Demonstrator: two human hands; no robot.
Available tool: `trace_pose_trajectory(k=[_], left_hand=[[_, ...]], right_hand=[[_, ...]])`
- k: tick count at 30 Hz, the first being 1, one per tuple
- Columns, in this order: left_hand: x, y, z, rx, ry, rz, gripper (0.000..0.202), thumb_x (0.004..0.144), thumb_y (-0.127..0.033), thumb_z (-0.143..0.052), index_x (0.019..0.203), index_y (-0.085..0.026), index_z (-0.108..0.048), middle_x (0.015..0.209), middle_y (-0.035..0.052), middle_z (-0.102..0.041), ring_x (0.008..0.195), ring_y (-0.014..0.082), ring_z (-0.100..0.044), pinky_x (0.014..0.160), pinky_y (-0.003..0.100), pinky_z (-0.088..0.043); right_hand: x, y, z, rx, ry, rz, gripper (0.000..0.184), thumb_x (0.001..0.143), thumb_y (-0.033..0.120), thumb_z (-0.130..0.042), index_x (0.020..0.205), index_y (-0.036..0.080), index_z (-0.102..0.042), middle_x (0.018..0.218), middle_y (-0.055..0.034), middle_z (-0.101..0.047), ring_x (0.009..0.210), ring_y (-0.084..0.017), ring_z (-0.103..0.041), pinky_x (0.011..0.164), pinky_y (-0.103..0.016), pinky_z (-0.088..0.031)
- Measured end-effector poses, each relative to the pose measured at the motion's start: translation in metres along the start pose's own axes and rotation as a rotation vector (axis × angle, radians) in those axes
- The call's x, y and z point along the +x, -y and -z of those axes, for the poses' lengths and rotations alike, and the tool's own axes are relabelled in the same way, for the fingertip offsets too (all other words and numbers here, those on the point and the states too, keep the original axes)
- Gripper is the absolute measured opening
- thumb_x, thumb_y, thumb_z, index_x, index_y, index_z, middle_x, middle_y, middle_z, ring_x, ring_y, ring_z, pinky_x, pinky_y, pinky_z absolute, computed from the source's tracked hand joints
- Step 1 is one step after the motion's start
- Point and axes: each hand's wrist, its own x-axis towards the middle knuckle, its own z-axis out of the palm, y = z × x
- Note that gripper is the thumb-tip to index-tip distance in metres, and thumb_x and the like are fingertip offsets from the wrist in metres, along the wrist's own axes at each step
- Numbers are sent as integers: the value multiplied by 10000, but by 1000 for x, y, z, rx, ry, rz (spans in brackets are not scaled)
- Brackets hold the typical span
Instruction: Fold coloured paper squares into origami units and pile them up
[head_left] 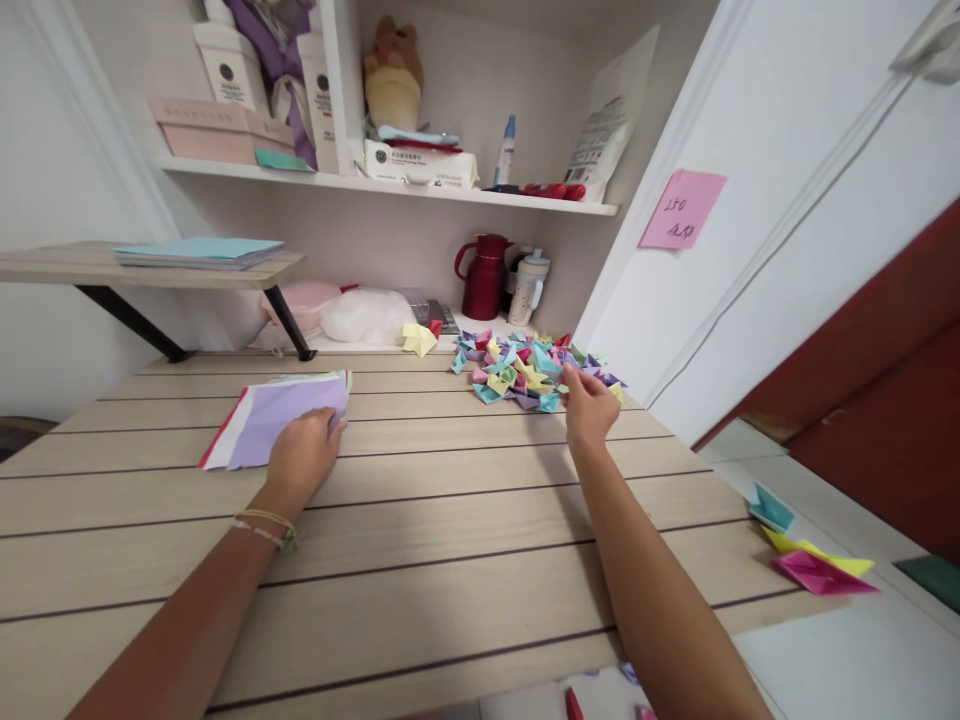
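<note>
On the left of the slatted table, my left hand (304, 455) rests at the right edge of a stack of coloured paper (281, 420) with a purple sheet on top. Its fingers are curled closed over the edge of that sheet. My right hand (589, 402) reaches to the near right side of a heap of small folded paper boats (514, 375) in blue, yellow, pink, purple and red. Thumb and index finger are pinched together on a light blue paper boat (547, 362). The other fingers of this hand curl inward.
A pale yellow folded paper piece (418, 340) lies left of the heap. Behind stand a red thermos jug (486, 280) and a speckled cup (529, 288). A raised wooden stand (60, 264) carries blue paper (202, 250). Yellow and pink boats (821, 570) sit at the right edge.
</note>
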Motion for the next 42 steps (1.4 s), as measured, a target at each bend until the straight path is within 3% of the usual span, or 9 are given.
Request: trace_pose_trajectory(k=[8, 12, 15, 16, 21, 24, 28, 33, 42], left_hand=[[-1, -4, 8, 27, -68, 45, 381, 864, -324, -330, 848, -156, -672, 778, 125, -685, 671, 253, -617, 567, 302, -363], [-4, -9, 12, -132, -242, 71, 309, 839, -347, -422, 907, -187, -678, 839, 96, -701, 734, 249, -629, 596, 298, -399], [-5, -18, 15, -441, -393, 27, 258, 800, -365, -511, 893, -201, -688, 906, 67, -704, 823, 227, -630, 732, 301, -436], [-5, -22, 15, -587, -389, 10, 242, 780, -370, -543, 873, -205, -693, 903, 53, -705, 830, 215, -630, 763, 297, -441], [-5, -40, -3, -1287, -222, 162, 268, 648, -379, -686, 790, -152, -689, 790, 49, -706, 710, 186, -632, 669, 273, -488], [-5, -44, -14, -1600, -127, 261, 310, 621, -357, -717, 822, -126, -671, 761, 53, -699, 666, 165, -628, 623, 262, -496], [-5, -47, -12, -1788, 61, 317, 391, 620, -319, -729, 952, -137, -636, 815, 54, -700, 724, 165, -644, 683, 276, -511], [-6, -48, -7, -1672, 311, 323, 390, 597, -325, -738, 910, -118, -629, 722, 57, -693, 637, 166, -642, 619, 288, -523], [-4, -45, -12, -1624, 195, 278, 254, 627, -288, -684, 826, -142, -625, 629, 5, -648, 533, 121, -574, 516, 223, -455]], right_hand=[[13, -17, 9, -21, -9, -27, 425, 814, 448, -423, 1142, 187, -496, 1013, -95, -639, 705, -203, -602, 557, -321, -473], [-3, -11, -4, -43, 0, 34, 443, 833, 444, -390, 1143, 146, -494, 891, -96, -641, 614, -162, -552, 575, -318, -452], [-29, -2, -22, -50, 145, 83, 418, 760, 451, -526, 1045, 151, -581, 723, -42, -625, 568, -143, -519, 567, -305, -447], [-39, 2, -29, -32, 350, 114, 440, 738, 442, -565, 1079, 164, -570, 757, -42, -628, 580, -137, -520, 577, -302, -453], [-84, 20, -48, 119, 950, 19, 845, 576, 324, -747, 1312, 327, -332, 1271, -87, -448, 582, -69, -520, 594, -275, -484], [-91, 23, -48, 129, 1060, -80, 622, 586, 351, -738, 1160, 244, -521, 1086, -72, -571, 557, -67, -508, 529, -230, -457], [-83, 19, -46, 100, 1051, -126, 284, 650, 416, -673, 696, 145, -601, 568, 22, -540, 463, -68, -451, 423, -187, -365], [-77, 13, -46, 112, 957, -128, 281, 674, 434, -638, 707, 179, -524, 415, 87, -440, 343, -63, -376, 361, -187, -296], [-74, 9, -47, 186, 1006, -274, 217, 657, 337, -611, 809, 195, -548, 443, 85, -448, 367, -67, -358, 374, -183, -239]])
